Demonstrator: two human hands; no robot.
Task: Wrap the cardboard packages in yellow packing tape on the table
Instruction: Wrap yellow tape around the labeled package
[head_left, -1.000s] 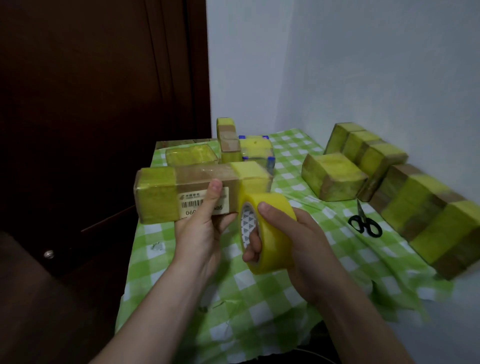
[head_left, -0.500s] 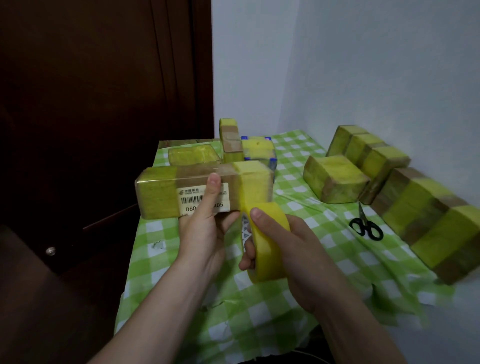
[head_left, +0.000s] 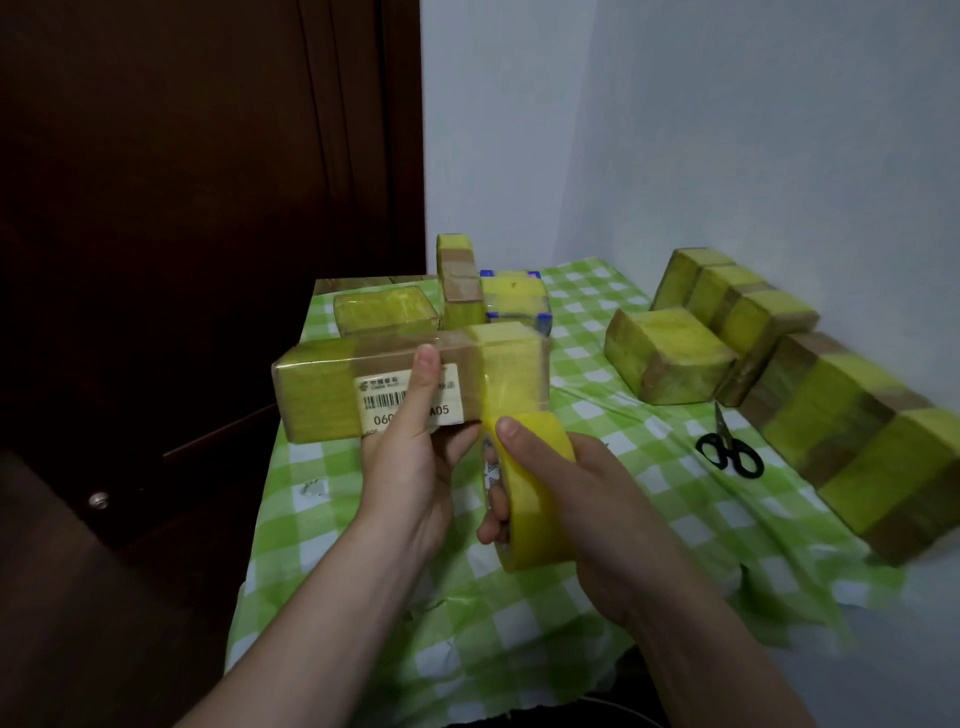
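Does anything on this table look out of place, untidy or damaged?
Yes. The checked tablecloth is crumpled, with deep creases near the front edge, and it sits askew, leaving the table bare at its far left corner. Nothing looks spilled.

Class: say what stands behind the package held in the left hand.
Behind the held package stand a flat package, an upright package and a blue-cornered box. The held package hides the bases of the last two.
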